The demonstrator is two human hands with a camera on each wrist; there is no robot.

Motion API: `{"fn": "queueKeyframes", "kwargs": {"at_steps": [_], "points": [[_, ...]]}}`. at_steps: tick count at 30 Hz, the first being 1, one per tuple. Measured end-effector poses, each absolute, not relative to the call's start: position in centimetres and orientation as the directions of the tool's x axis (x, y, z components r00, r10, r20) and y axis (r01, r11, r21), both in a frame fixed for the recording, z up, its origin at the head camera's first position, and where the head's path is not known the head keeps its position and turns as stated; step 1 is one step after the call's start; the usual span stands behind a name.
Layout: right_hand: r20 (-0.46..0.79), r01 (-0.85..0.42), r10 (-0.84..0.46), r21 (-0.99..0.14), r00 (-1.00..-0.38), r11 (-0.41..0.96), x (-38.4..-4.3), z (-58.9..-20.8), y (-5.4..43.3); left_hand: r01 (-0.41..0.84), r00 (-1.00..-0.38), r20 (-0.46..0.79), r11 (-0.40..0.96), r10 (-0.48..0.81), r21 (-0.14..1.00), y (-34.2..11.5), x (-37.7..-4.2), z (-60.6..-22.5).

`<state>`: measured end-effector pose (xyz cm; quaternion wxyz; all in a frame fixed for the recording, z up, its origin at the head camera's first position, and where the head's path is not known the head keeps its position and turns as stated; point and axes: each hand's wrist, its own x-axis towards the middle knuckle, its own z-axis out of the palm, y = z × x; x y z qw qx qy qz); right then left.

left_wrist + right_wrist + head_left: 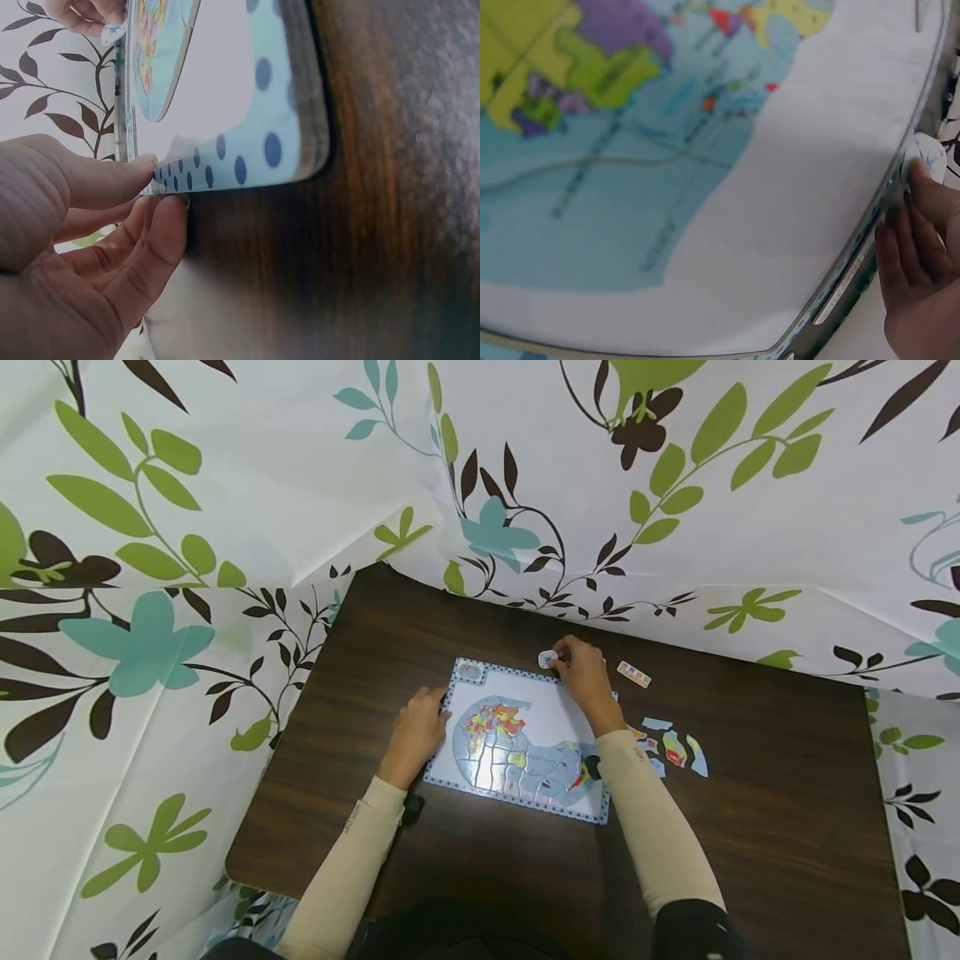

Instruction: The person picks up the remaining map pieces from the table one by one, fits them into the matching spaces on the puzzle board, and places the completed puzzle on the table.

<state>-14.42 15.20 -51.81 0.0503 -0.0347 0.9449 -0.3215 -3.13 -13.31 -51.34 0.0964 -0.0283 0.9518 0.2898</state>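
A map puzzle board (558, 714) with a dotted blue border lies on the table, its map partly filled with fitted pieces (491, 764). At the board's left edge, my left hand (417, 735) pinches the border (225, 161), thumb on top and fingertips along the side in the left wrist view. My right hand (587, 677) is at the far edge, holding a small white rounded piece (547, 658) with a blue compass star between thumb and fingers. In the right wrist view this star piece (931, 154) sits by the board's rim, partly covered by the thumb.
Several loose map pieces (675, 749) lie right of the board, partly behind the right forearm. A small rectangular orange-and-white piece (633, 674) rests beyond them. The dark wooden table (780, 777) meets leaf-patterned sheets (300, 510) at its back and sides.
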Motion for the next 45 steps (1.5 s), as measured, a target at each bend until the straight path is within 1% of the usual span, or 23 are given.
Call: {"fn": "queueKeyframes", "kwargs": {"at_steps": [3, 6, 12, 18, 27, 35, 45], "points": [[-0.068, -0.023, -0.095, -0.688, -0.993, 0.725, -14.4, -51.7, 15.1, -0.11, -0.98, -0.201, 0.833, 0.001, 0.543, -13.3, -3.3, -51.2], [-0.079, -0.013, -0.105, -0.736, -0.991, 0.677, -14.4, -51.1, 14.7, -0.115, -0.978, -0.208, 0.833, 0.0, 0.541, -13.3, -3.4, -51.1], [-0.12, 0.004, -0.143, -0.778, -0.982, 0.628, -14.1, -50.1, 12.7, -0.126, -0.975, -0.223, 0.837, -0.005, 0.532, -13.2, -3.4, -51.1], [-0.198, 0.089, -0.124, -0.804, -0.972, 0.588, -13.5, -50.2, 10.4, -0.128, -0.974, -0.227, 0.852, -0.01, 0.508, -13.2, -3.4, -51.0], [-0.278, 0.17, -0.1, -0.795, -0.955, 0.583, -12.2, -51.5, 7.9, -0.138, -0.97, -0.244, 0.869, -0.021, 0.475, -13.2, -3.3, -51.0], [-0.242, 0.128, -0.079, -0.732, -0.967, 0.67, -11.5, -51.2, 7.3, -0.15, -0.968, -0.247, 0.871, -0.034, 0.468, -13.0, -3.2, -51.1], [-0.262, 0.141, -0.067, -0.699, -0.963, 0.701, -11.0, -50.6, 7.4, -0.166, -0.97, -0.236, 0.857, -0.053, 0.487, -12.6, -3.4, -50.9]]}}
